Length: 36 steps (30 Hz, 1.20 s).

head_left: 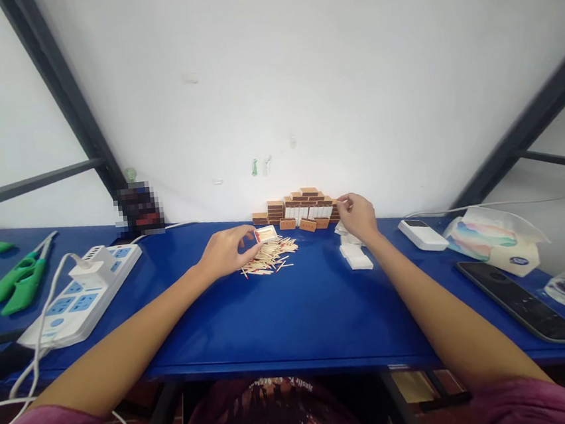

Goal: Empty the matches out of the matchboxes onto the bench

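Observation:
My left hand (227,249) pinches a small white matchbox tray (266,234) by its left end. Some matches with red heads lie inside that tray. Just below it, a loose heap of matches (267,259) spreads over the blue table. With thumb and forefinger together, my right hand (357,214) grips a brown matchbox cover (335,211) at the right end of a stack of matchboxes (306,200) by the wall. The fingers partly hide this cover. Under and in front of the right hand sit several white matchbox trays (355,257).
A white power strip (78,301) with a plugged-in charger and green gas lighters (19,280) lie on the left. At right are a white device (422,235), a tissue pack (500,241) and a black phone (521,302). Dark metal bars stand at both sides.

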Each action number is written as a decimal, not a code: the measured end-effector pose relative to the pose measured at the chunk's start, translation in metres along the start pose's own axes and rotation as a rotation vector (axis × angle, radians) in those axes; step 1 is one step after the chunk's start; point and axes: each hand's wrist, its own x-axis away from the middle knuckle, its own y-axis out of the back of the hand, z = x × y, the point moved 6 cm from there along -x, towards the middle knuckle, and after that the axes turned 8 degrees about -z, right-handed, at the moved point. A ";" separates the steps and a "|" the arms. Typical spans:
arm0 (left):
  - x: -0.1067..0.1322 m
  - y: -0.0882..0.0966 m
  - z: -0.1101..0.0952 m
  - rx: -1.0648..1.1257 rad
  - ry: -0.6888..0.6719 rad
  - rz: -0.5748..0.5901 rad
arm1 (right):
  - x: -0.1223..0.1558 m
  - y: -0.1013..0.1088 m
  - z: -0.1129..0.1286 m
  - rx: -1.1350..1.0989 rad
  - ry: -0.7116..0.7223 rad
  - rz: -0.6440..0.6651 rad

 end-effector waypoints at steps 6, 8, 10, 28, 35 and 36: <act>0.001 -0.005 0.004 0.063 -0.024 0.056 | 0.077 -0.038 0.109 -0.511 0.127 0.504; 0.001 -0.007 0.005 0.073 -0.035 0.060 | 0.098 -0.043 0.131 -0.649 0.080 0.639; 0.002 -0.007 0.006 0.076 -0.042 0.062 | 0.110 -0.044 0.141 -0.714 0.017 0.687; 0.004 -0.016 0.010 -0.019 -0.070 0.084 | 0.113 -0.056 0.137 -0.760 -0.108 0.546; 0.001 -0.013 0.009 0.012 -0.093 0.112 | 0.112 -0.055 0.137 -0.613 0.075 0.480; 0.000 -0.012 0.006 0.030 -0.121 0.115 | 0.112 -0.054 0.138 -0.593 0.095 0.468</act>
